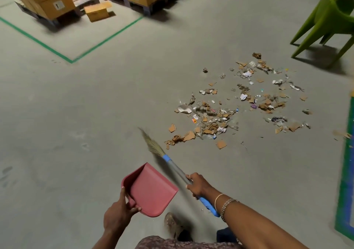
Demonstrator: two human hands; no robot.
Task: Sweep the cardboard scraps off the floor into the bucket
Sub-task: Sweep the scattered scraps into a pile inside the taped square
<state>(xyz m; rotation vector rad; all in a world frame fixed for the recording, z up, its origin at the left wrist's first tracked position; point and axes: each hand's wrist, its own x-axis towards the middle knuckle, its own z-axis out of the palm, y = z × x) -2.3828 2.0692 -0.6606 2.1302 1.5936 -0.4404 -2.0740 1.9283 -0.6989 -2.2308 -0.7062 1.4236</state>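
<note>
A: What's nearest?

B: The left hand (119, 210) pinches the pink dustpan (151, 189) at its near rim, with the thumb up along the side wall and the fingers curled beneath. Just right of it, the right hand (197, 186) is wrapped round the grey shaft of the broom (176, 169), above the blue end grip. The bristles (153, 145) point far-left. Blur hides whether they touch the floor (95, 105).

A: And the scraps?

B: The cardboard scraps (239, 103) lie scattered beyond the bristles, spreading right and farther off, mixed with paper and clear wrapper bits. The nearest pieces are just beside the broom tip.

A: How will they handle?

B: Light and loose, I'd judge. Flat bits should slide, crumpled ones may roll, and film may flutter. Nothing there wants picking by hand. That mid-shaft hold suits short, low strokes toward the pan, its lip pressed flat.

A: The bucket?

B: Not in view. Far right stands a green chair (329, 19), and far left are boxes (47, 1) stacked on pallets.
</note>
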